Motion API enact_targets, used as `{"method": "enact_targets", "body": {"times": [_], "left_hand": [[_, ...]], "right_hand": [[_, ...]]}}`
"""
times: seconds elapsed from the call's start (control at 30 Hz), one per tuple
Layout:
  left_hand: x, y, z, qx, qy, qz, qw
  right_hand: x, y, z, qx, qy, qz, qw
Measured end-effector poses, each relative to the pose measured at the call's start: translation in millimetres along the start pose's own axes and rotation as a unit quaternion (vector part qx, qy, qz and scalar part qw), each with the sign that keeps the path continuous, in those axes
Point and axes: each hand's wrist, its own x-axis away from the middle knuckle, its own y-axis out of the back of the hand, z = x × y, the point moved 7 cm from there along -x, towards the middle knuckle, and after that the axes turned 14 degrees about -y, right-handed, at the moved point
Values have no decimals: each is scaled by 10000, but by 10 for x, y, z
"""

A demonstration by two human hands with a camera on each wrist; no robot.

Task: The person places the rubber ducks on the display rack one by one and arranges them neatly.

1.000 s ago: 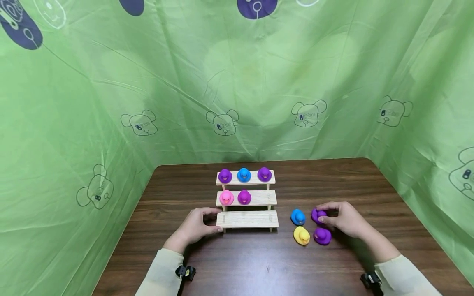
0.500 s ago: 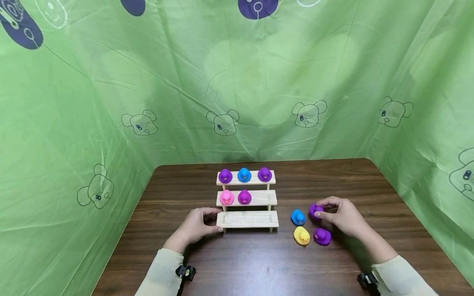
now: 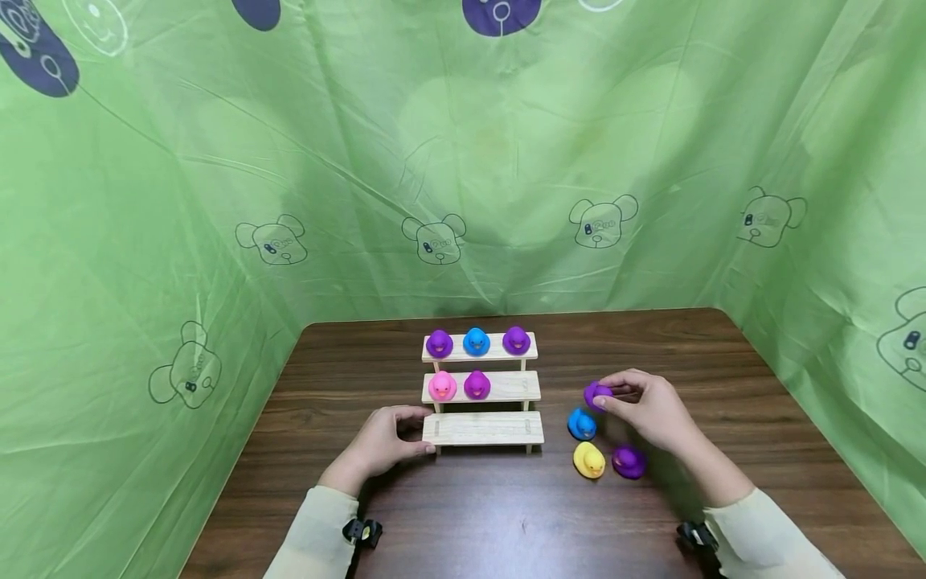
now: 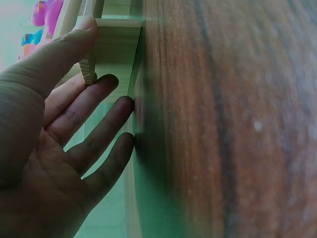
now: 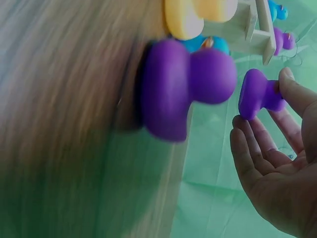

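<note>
The right hand (image 3: pixel 649 408) covers part of the held purple duck (image 3: pixel 594 394) in the head view — face out of sight! Right wrist now: the yellow duck (image 5: pixel 184 19) runs off the top edge, the blue duck (image 5: pixel 220 47) is mostly hidden behind the nearer purple duck (image 5: pixel 168 89), and the table (image 5: pixel 59 84) smears into blur. Left wrist: the left hand (image 4: pixel 54 148) is cut by the left and bottom edges. Cloth lettering (image 3: pixel 603 226) — too small to read.

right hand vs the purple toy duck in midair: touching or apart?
Touching. The right wrist view shows it plainly: the right hand pinches the purple toy duck, thumb against its head, fingertips at its base.
</note>
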Motion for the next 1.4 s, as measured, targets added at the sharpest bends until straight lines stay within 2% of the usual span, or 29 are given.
{"method": "enact_targets", "body": {"times": [0.27, 0.57, 1.03, 1.4], "left_hand": [[-1, 2, 18, 35, -50, -15, 10000], [-2, -3, 19, -17, -19, 9, 10000], [-6, 1, 2, 170, -84, -43, 9998], [-5, 10, -3, 101, -108, -55, 9999]], "right_hand": [[-9, -133, 198, -128, 25, -29, 9999], [-41, -338, 427, -420, 41, 162, 9990], [-77, -658, 770, -649, 448, 368, 9962], [-111, -824, 893, -460, 480, 343, 9972]]}}
